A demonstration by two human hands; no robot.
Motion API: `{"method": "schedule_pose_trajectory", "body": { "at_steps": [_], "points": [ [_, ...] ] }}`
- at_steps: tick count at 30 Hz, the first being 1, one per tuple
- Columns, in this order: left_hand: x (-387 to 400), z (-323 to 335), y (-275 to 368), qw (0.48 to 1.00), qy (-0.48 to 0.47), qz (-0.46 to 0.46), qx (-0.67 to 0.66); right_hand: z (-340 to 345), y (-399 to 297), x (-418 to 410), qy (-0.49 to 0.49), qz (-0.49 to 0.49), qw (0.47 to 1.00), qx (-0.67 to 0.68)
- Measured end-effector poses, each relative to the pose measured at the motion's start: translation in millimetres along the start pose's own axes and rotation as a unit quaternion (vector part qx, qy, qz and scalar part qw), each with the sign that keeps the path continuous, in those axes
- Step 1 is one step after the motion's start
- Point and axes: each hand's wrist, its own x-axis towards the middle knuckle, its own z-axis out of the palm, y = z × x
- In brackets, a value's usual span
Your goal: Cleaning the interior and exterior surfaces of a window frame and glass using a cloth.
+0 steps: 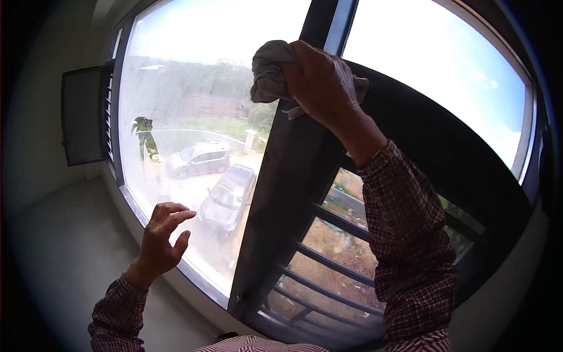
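Note:
My right hand [316, 81] is raised at the top middle, its fingers closed on a crumpled grey cloth [272, 72]. The cloth lies against or just before the dark window frame [281, 167], beside the upper right of the large glass pane [198, 105]; whether it touches is hard to tell. Part of the cloth sticks out past the wrist side of the hand. At the lower left my left hand [165, 242] is in front of the same pane's lower part, fingers apart and slightly bent, holding nothing. The glass looks hazy and streaked.
Right of the frame is a screened window section with dark horizontal bars [336, 264], and above it another bright pane [435, 79]. A dark hinged panel [83, 115] stands out at the left. The window sill [198, 275] runs below the large pane. Parked cars [226, 198] show outside.

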Motion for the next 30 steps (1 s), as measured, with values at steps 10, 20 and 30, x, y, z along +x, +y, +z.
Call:
{"method": "schedule_pose_trajectory", "body": {
  "at_steps": [10, 20, 30],
  "points": [
    [16, 43, 23, 0.996, -0.060, 0.012, -0.064, -3, 12, 30, 0.186, -0.057, 0.981, -0.003],
    [15, 100, 27, 0.986, -0.128, 0.003, -0.109, 10, 56, 62, 0.158, -0.039, 0.976, -0.147],
    [-33, 74, 22, 0.980, -0.018, -0.120, -0.158, 103, -38, -51, -0.252, 0.088, 0.948, 0.175]
  ]
}}
